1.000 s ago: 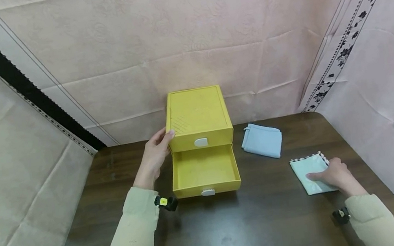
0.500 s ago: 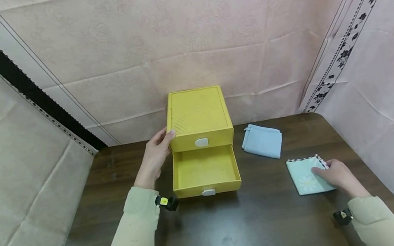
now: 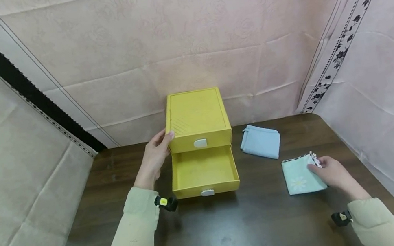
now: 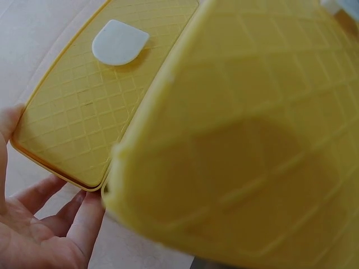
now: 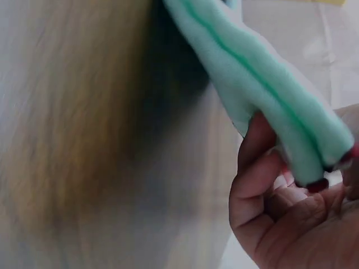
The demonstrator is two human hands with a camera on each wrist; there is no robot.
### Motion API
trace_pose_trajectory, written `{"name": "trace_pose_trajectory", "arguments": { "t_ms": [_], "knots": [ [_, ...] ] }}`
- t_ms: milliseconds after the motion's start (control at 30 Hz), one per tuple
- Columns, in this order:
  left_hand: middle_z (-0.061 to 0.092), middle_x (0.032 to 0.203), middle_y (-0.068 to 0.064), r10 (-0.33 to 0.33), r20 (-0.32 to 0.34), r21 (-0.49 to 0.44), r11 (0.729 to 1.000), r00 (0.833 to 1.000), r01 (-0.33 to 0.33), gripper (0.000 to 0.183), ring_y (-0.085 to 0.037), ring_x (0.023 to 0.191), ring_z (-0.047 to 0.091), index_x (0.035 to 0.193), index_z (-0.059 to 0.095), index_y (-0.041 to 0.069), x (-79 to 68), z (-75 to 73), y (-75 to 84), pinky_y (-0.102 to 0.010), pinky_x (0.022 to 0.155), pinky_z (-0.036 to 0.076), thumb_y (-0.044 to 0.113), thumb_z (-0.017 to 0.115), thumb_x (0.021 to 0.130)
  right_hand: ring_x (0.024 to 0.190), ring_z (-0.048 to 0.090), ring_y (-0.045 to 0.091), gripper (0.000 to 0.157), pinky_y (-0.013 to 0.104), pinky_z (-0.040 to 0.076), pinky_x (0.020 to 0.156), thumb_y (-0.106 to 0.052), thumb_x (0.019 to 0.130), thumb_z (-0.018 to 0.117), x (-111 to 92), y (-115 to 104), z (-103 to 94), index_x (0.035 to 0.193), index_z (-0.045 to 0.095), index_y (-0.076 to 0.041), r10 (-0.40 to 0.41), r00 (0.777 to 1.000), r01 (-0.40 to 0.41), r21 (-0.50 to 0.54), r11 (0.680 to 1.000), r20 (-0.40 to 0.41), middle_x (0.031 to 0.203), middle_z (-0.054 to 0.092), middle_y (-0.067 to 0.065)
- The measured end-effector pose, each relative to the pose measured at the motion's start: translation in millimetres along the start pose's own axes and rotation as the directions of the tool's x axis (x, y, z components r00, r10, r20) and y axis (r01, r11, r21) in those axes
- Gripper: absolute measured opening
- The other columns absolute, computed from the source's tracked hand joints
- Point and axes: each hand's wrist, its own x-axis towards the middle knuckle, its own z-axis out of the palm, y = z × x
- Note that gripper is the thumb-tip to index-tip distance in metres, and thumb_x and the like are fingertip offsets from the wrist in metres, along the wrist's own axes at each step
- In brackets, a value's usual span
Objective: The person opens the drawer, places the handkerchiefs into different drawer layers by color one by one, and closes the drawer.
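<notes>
A yellow two-drawer storage box stands against the back cloth, its lower drawer pulled out with nothing inside. My left hand holds the box's left front corner, thumb at the top edge. In the left wrist view, its fingers lie along the side of the upper drawer section. At the right, my right hand pinches a folded mint-green towel by its right edge. This towel has a checked border and a pale flower. Its folded layers show between thumb and fingers in the right wrist view.
A folded light-blue towel lies on the dark wooden table between the box and the mint-green towel. Pale patterned cloth hangs behind the table, with more cloth at both sides.
My right hand has drawn the mint-green towel leftward, and more of its flower shows. The left hand stays at the box corner; the box and blue towel keep their places.
</notes>
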Motion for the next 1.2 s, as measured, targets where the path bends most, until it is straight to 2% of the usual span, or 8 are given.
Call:
{"name": "trace_pose_trajectory", "arguments": {
  "t_ms": [233,400,767,1000,1200],
  "knots": [
    [0.046,0.141,0.000,-0.003,-0.002,-0.004,1.000,1.000,0.003,0.078,-0.017,0.123,0.050,0.146,0.044,0.026,0.6,-0.5,-2.5,-0.040,0.103,0.042,0.065,0.065,0.081,0.074,0.057,0.023,0.063,0.034,0.051,0.057,-0.049,0.097,0.052,-11,-30,1.7,0.119,0.043,0.010,-0.054,0.999,0.054,0.120,0.991,-0.006,0.095,0.061,0.018],
    [0.047,0.140,0.000,-0.001,0.003,-0.021,1.000,1.000,0.001,0.078,-0.017,0.123,0.050,0.145,0.045,0.026,1.3,1.0,-2.8,-0.040,0.103,0.042,0.064,0.066,0.080,0.073,0.062,0.021,0.061,0.034,0.055,0.057,-0.046,0.097,0.055,-17,-49,2.4,0.122,0.042,0.009,-0.084,0.996,0.086,0.214,0.973,-0.021,0.096,0.064,0.017],
    [0.046,0.141,0.001,-0.003,0.001,0.001,1.000,1.000,0.003,0.077,-0.017,0.124,0.049,0.145,0.045,0.027,-0.1,3.5,-0.6,-0.042,0.105,0.041,0.066,0.065,0.081,0.071,0.063,0.021,0.059,0.035,0.055,0.056,-0.046,0.096,0.058,-29,-76,2.8,0.123,0.044,0.005,-0.140,0.988,0.155,0.269,0.951,-0.071,0.099,0.064,0.018],
    [0.046,0.142,0.000,-0.005,0.002,-0.002,1.000,1.000,0.005,0.078,-0.018,0.123,0.049,0.145,0.045,0.027,-0.3,1.7,-0.1,-0.041,0.104,0.041,0.066,0.065,0.080,0.070,0.064,0.020,0.050,0.036,0.056,0.056,-0.039,0.096,0.060,-38,-103,4.2,0.120,0.044,0.003,-0.204,0.975,0.222,0.378,0.899,-0.087,0.096,0.064,0.017],
    [0.047,0.141,0.000,-0.005,-0.005,-0.008,1.000,1.000,0.005,0.078,-0.017,0.122,0.050,0.145,0.045,0.027,0.0,0.6,-0.1,-0.039,0.103,0.042,0.065,0.065,0.080,0.073,0.066,0.020,0.044,0.039,0.058,0.059,-0.036,0.097,0.060,-44,-131,7.9,0.118,0.044,-0.001,-0.265,0.961,0.270,0.502,0.821,-0.083,0.098,0.065,0.015]
  ]
}}
